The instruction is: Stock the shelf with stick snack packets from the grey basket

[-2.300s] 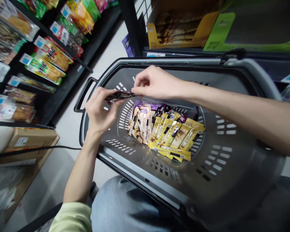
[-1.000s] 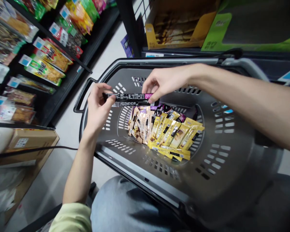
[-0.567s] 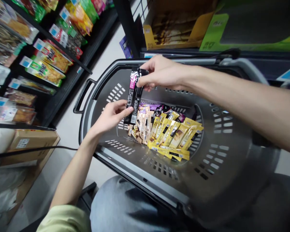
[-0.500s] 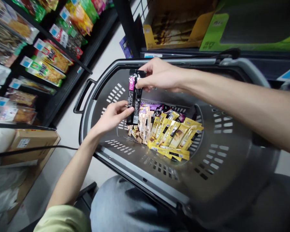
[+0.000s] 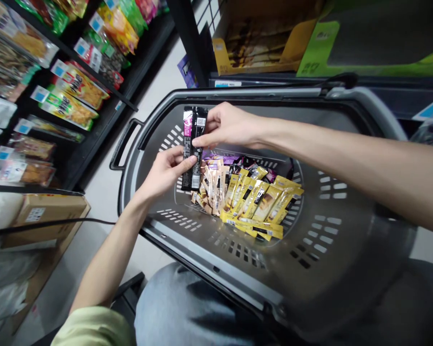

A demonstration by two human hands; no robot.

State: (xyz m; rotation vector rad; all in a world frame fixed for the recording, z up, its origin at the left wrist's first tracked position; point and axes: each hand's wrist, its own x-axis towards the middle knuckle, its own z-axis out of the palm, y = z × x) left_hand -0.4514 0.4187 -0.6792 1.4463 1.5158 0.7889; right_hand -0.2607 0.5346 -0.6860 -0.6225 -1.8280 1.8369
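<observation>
A long black snack bar with a pink end (image 5: 192, 144) stands upright over the left side of a grey shopping basket (image 5: 346, 202). My right hand (image 5: 227, 127) pinches its upper part. My left hand (image 5: 168, 170) grips its lower half with thumb and fingers. In the basket's bottom lie several yellow bars (image 5: 263, 202), several beige bars (image 5: 211, 182) and some purple and dark bars (image 5: 234, 161) behind them.
Black shelves with snack bags (image 5: 72, 91) run along the left. A yellow display carton (image 5: 260, 43) and a green one (image 5: 321, 48) stand beyond the basket. A cardboard box (image 5: 43, 211) sits low on the left. My knee in jeans (image 5: 187, 307) is under the basket.
The black bar went from lying level between both hands to standing upright. In the last half second it moved slightly left and down, and my left hand closed on its lower half.
</observation>
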